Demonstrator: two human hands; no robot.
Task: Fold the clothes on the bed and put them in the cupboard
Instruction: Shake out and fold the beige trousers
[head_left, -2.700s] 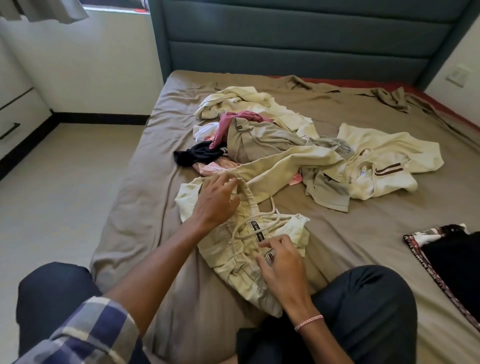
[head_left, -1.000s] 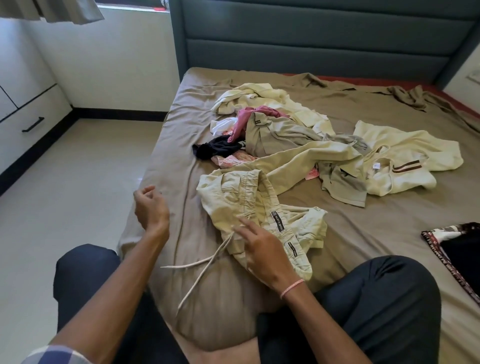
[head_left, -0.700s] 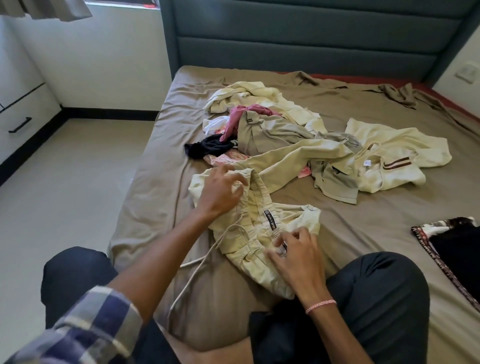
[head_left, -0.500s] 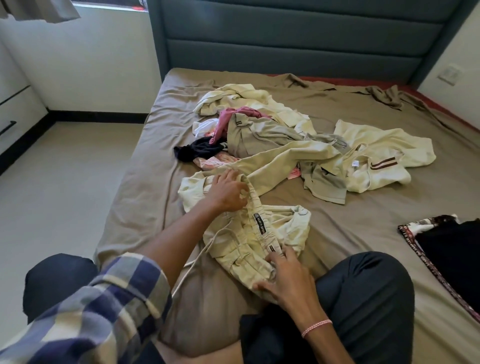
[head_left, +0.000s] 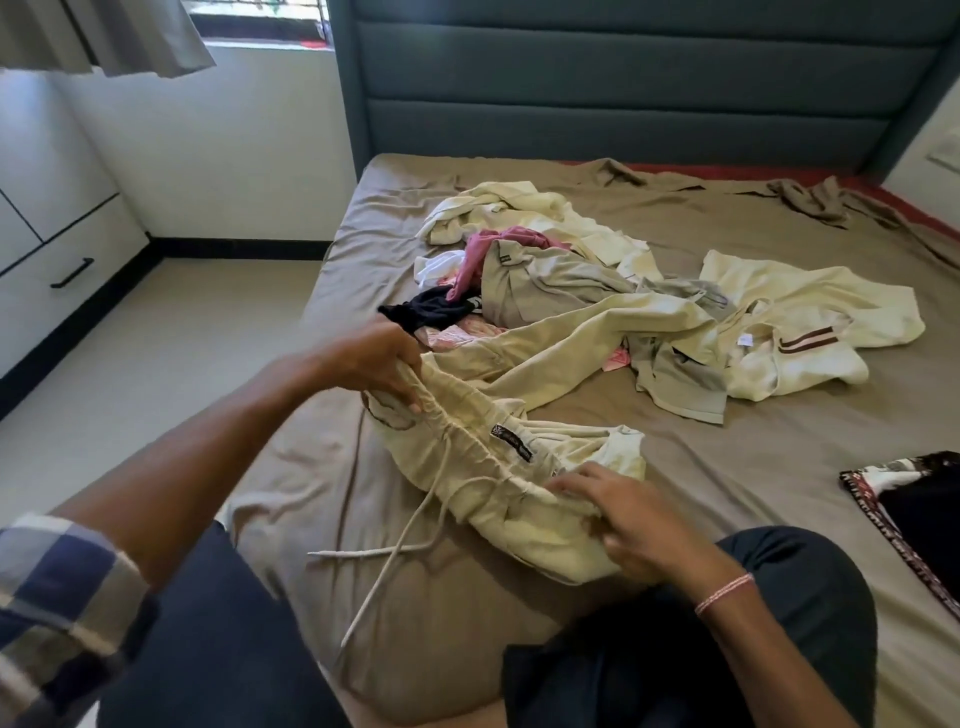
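Cream drawstring trousers (head_left: 488, 467) lie bunched on the brown bed sheet (head_left: 727, 467) in front of me. My left hand (head_left: 379, 364) grips the far end of their waistband. At the near end my right hand (head_left: 623, 514) pinches the waistband. The trousers' white drawstring (head_left: 395, 551) trails loose over the bed's near edge. Behind them is a heap of clothes (head_left: 545, 275): cream, beige, pink, black and white garments. A cream jacket with dark stripes (head_left: 795, 332) lies to the right.
A dark patterned cloth (head_left: 919, 514) lies at the bed's right edge. The padded teal headboard (head_left: 623, 83) stands at the back. White drawers with a black handle (head_left: 67, 260) line the left wall, across a strip of beige floor. My knees, in dark trousers, are at the bottom.
Both hands have taken hold of the waistband's two ends and pulled it taut between them, lifting it slightly. The view has shifted to the left.
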